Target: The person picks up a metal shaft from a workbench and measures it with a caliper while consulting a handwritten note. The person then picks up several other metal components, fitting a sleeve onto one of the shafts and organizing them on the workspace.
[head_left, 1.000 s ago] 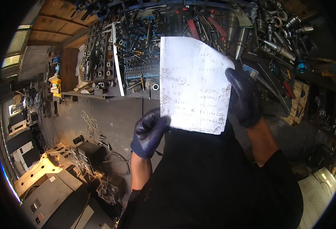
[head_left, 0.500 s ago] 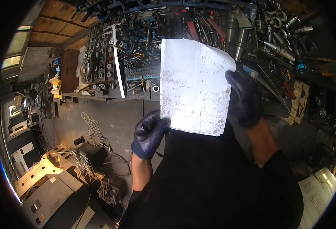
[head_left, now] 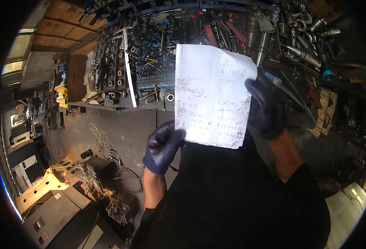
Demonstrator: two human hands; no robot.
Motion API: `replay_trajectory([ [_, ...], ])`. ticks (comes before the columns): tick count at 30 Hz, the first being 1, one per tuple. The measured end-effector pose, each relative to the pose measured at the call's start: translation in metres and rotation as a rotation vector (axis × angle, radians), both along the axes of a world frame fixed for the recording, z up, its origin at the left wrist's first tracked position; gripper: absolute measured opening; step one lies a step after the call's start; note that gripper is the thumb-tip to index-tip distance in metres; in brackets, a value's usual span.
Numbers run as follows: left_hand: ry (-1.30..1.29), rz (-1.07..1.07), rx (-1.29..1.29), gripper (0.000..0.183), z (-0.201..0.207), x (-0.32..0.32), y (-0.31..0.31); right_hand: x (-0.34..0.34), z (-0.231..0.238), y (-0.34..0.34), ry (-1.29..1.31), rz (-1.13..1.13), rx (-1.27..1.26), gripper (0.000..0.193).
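Note:
A white sheet of paper, smudged with dark stains and covered in handwriting, is held up in front of my chest. Its lower edge shows a few layers, so it may be folded or stacked. My left hand, in a dark glove, pinches the lower left corner between thumb and fingers. On the other side, my right hand, gloved alike, grips the right edge with the thumb on the front. The right fingers are partly hidden behind the paper.
Beyond the paper, a workbench carries a rack of tool holders, a blue perforated tray with many small cutting tools, and metal tapered holders at right. Coiled cable lies on the floor; a grey cabinet stands lower left.
The paper and both hands stay nearly in place. The whole view has shifted very slightly, with the paper a touch lower.

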State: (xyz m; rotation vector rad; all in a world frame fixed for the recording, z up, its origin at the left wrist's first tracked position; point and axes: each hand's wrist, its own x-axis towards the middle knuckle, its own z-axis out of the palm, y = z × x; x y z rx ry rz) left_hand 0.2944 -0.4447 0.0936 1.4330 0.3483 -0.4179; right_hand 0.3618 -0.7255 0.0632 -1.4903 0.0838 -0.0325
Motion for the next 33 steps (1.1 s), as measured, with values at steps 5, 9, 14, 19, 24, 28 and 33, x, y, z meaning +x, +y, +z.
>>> replay_trajectory([
  [5,0.001,0.009,-0.012,0.024,0.002,0.000,-0.002,-0.001,0.009,0.004,0.026,-0.025,0.103,0.031],
  [9,0.004,0.007,-0.016,0.024,0.003,0.000,-0.003,-0.003,0.012,0.003,0.047,-0.012,0.101,0.033],
  [14,-0.009,-0.031,0.039,0.029,0.006,-0.002,0.001,0.001,-0.004,-0.018,-0.560,0.064,-0.763,0.038],
  [19,-0.020,-0.010,-0.019,0.030,0.009,0.002,-0.007,0.007,-0.011,-0.024,-0.616,0.106,-0.686,0.033],
  [24,-0.049,-0.026,-0.038,0.032,0.007,0.001,-0.007,0.006,-0.013,-0.025,-0.602,0.077,-0.662,0.026],
  [28,-0.061,-0.027,-0.033,0.032,0.008,0.001,-0.008,0.004,-0.018,-0.028,-0.489,0.068,-0.600,0.028],
  [33,-0.044,-0.042,-0.047,0.032,0.005,0.000,-0.007,0.003,-0.015,-0.031,-0.520,0.059,-0.638,0.034],
])
